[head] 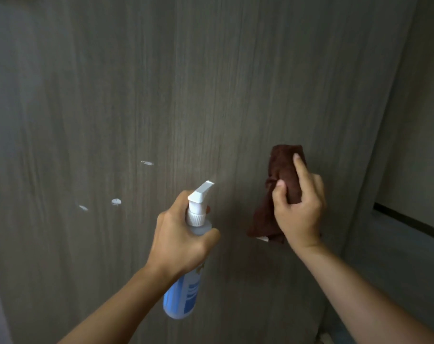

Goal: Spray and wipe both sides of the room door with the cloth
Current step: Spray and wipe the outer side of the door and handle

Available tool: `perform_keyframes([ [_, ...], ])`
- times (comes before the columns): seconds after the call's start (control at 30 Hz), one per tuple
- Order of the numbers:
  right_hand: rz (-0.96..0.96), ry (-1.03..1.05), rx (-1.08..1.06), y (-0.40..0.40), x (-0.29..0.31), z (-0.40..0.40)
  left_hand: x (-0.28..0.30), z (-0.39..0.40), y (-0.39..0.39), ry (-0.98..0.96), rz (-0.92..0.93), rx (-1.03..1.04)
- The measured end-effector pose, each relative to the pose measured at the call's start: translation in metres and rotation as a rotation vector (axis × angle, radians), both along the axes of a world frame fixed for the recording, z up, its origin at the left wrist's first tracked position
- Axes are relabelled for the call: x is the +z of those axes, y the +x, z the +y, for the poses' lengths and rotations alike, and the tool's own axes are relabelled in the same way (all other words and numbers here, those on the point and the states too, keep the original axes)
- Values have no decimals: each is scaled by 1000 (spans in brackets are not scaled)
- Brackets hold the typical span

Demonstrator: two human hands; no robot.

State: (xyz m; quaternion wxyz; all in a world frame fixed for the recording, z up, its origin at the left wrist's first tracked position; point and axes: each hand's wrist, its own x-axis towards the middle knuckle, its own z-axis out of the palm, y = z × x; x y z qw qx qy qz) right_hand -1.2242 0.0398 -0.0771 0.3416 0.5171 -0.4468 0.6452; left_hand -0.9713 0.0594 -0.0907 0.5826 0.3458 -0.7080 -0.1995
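Note:
The grey wood-grain room door (161, 95) fills most of the view, close in front of me. My left hand (178, 237) grips the neck of a spray bottle (186, 291) with a blue label and a white trigger head (201, 194), its nozzle pointing up and right at the door. A faint mist hangs just off the nozzle. My right hand (297, 209) holds a folded dark brown cloth (283, 170) against the door, index finger stretched up along it. Three small white marks (116, 201) sit on the door left of the bottle.
The door's right edge runs diagonally down the right side. Beyond it lies a grey wall (419, 120) with a dark horizontal strip (409, 222). A pale surface shows at the lower left corner.

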Motion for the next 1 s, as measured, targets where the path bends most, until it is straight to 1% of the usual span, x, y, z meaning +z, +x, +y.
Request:
perform_keyframes([
  [0.13,-7,60,19,-11,-13,7,-2,3,-16,-52,-33,6],
  [0.27,-18,105,-13,-12,-13,13,-3,5,-21,2,-19,-1],
  [0.33,-40,116,-25,-11,-12,13,-2,7,-22,-6,-28,3],
  [0.47,18,148,-55,-4,-13,9,0,8,-19,-62,-68,8],
  [0.53,11,178,-47,2,-14,1,2,9,-14,-64,-32,14],
  [0.63,-77,202,-51,11,-17,-20,8,9,-2,-45,53,25],
  [0.73,-95,233,-181,27,-25,-42,13,7,17,-44,91,51],
  [0.83,-125,237,-290,61,-33,-55,18,4,38,-61,113,101],
  [0.9,-75,225,-312,90,-36,-59,20,2,50,-67,126,135],
  [1.0,114,208,-307,135,-34,-60,21,2,63,-73,150,167],
])
